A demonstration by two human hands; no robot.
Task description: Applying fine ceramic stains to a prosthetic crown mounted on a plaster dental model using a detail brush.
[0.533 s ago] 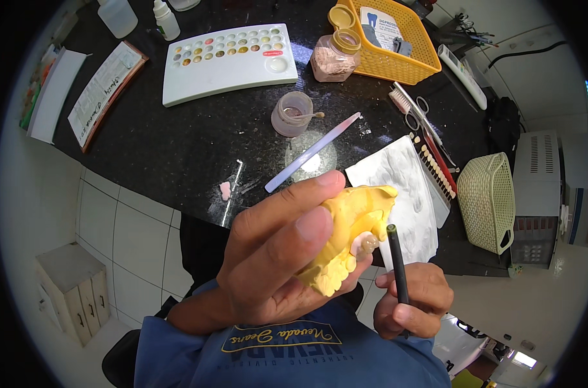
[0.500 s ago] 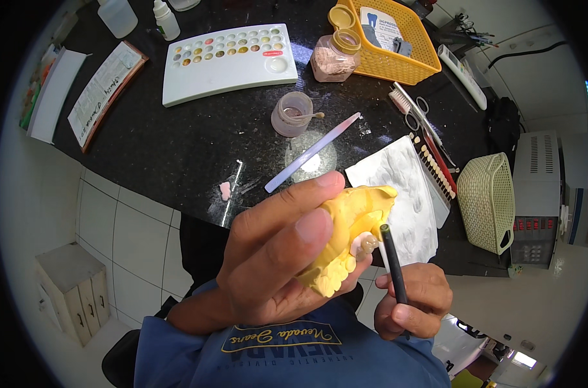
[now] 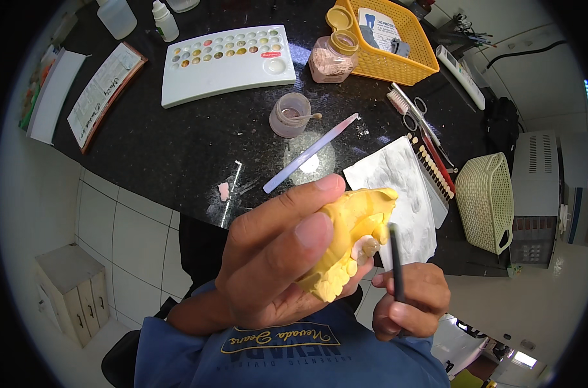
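My left hand (image 3: pixel 274 258) is closed round a yellow dental cast (image 3: pixel 349 226), with a pale pink and translucent beige tooth piece (image 3: pixel 367 247) set in its row of teeth. My right hand (image 3: pixel 410 301) grips a thin black tool (image 3: pixel 395 258), held upright; its blurred upper end is beside the cast's right side, near that tooth piece, and I cannot tell if it touches. Behind them lie white paper sheets (image 3: pixel 391 171), a lilac spatula (image 3: pixel 310 152) and a small translucent jar (image 3: pixel 290 107) with an applicator across it.
On the dark counter (image 3: pixel 190 155) are a palette (image 3: pixel 226 84), pink powder jar (image 3: pixel 332 61), yellow basket (image 3: pixel 410 64), toothbrush (image 3: pixel 400 101), scissors (image 3: pixel 420 113), shade guide (image 3: pixel 433 168), bottles (image 3: pixel 118 19) and a booklet (image 3: pixel 103 97). A cream basket (image 3: pixel 484 200) stands right, a drawer unit (image 3: pixel 74 291) lower left.
The cast and the fingers of my left hand have shifted a few pixels down and slightly right. The black tool has moved a little and its upper end is blurred.
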